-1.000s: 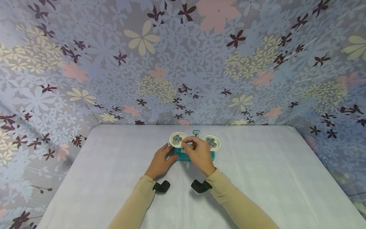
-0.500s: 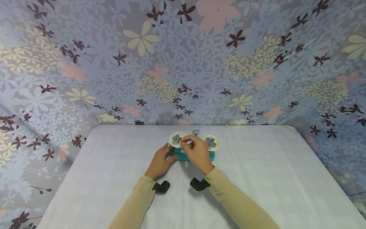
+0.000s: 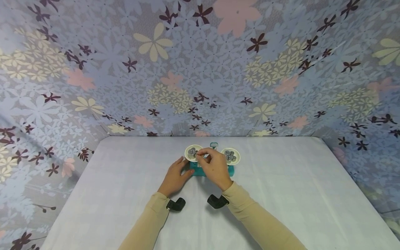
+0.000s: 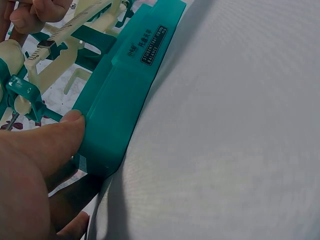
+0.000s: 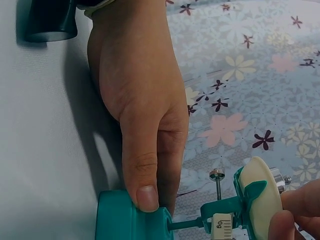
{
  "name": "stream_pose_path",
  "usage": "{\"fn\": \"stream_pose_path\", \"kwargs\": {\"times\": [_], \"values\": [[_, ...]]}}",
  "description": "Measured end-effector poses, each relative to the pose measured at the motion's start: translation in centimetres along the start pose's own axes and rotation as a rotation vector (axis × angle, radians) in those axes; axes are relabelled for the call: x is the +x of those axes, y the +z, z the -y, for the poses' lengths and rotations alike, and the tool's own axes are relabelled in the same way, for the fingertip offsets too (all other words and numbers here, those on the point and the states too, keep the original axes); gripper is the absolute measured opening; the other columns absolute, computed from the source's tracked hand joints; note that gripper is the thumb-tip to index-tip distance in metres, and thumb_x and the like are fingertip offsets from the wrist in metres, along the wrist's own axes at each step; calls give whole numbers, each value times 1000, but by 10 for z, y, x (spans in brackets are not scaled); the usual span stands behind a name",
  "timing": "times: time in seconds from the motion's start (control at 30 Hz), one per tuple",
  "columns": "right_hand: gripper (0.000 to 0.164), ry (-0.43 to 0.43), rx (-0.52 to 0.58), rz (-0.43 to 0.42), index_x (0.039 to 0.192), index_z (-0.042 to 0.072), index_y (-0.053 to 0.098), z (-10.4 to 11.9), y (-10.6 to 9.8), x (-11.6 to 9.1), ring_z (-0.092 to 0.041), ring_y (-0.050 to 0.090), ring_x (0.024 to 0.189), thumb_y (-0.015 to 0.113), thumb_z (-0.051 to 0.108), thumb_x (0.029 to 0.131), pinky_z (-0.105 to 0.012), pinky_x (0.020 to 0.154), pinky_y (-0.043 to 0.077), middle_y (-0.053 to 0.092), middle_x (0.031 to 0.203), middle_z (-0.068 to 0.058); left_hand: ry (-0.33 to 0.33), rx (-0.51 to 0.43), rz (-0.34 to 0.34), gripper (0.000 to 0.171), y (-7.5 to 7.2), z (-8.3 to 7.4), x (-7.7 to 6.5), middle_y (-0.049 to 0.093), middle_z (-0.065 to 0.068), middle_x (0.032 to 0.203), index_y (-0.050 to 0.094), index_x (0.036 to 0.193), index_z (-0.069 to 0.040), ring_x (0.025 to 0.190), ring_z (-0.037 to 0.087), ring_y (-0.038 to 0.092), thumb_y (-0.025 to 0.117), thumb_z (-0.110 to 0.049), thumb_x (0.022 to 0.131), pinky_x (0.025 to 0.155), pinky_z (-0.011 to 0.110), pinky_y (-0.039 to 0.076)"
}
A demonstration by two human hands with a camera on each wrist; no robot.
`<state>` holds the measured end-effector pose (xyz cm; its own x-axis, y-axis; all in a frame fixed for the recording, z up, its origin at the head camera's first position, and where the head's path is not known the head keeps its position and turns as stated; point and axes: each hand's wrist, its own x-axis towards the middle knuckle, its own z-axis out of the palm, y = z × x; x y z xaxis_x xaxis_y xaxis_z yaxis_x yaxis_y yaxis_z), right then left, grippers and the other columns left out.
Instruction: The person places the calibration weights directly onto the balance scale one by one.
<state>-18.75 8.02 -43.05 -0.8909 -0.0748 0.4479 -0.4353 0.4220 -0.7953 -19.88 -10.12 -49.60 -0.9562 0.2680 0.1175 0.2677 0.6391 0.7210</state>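
A teal student tray balance (image 3: 199, 170) with two cream pans stands at the table's far side. My left hand (image 3: 176, 177) grips the left end of its base, thumb on the front and fingers behind, as the left wrist view shows. The left pan (image 3: 188, 157) bears several metal weights (image 3: 192, 151); more weights (image 3: 231, 155) sit in the right pan (image 3: 238, 158). My right hand (image 3: 216, 167) reaches across the middle, thumb and index fingertips close together at the left pan's right rim. I cannot tell whether a small weight is between them.
The beam (image 4: 60, 30) carries a scale and a dark slider. A pale cloth-covered table (image 3: 125, 180) extends around the balance, with a floral backdrop (image 3: 200, 76) behind it. Black wrist cameras (image 3: 177, 204) jut inward from both wrists.
My right hand has shifted slightly left, its fingertips further over the left pan. The left hand and the balance have stayed in place.
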Motion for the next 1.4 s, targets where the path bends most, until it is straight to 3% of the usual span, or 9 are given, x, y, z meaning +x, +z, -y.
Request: {"fn": "stream_pose_path", "kwargs": {"times": [0.7,1.4], "values": [[6,-10,-106,11,96,9,77,2,1,2,-8,55,58,73,9,92,-26,51,46,72,87,-1,-14,6,15,58,0,-1,-1,44,23,152,52,145,-1,143,42,36,63,-35,100,115,61,30],[7,21,-169,24,93,11,78,6,0,5,-8,52,54,71,11,91,-27,47,44,71,83,1,-13,3,16,58,0,-1,0,44,23,152,52,145,-1,143,42,36,63,-35,99,116,61,30]]}}
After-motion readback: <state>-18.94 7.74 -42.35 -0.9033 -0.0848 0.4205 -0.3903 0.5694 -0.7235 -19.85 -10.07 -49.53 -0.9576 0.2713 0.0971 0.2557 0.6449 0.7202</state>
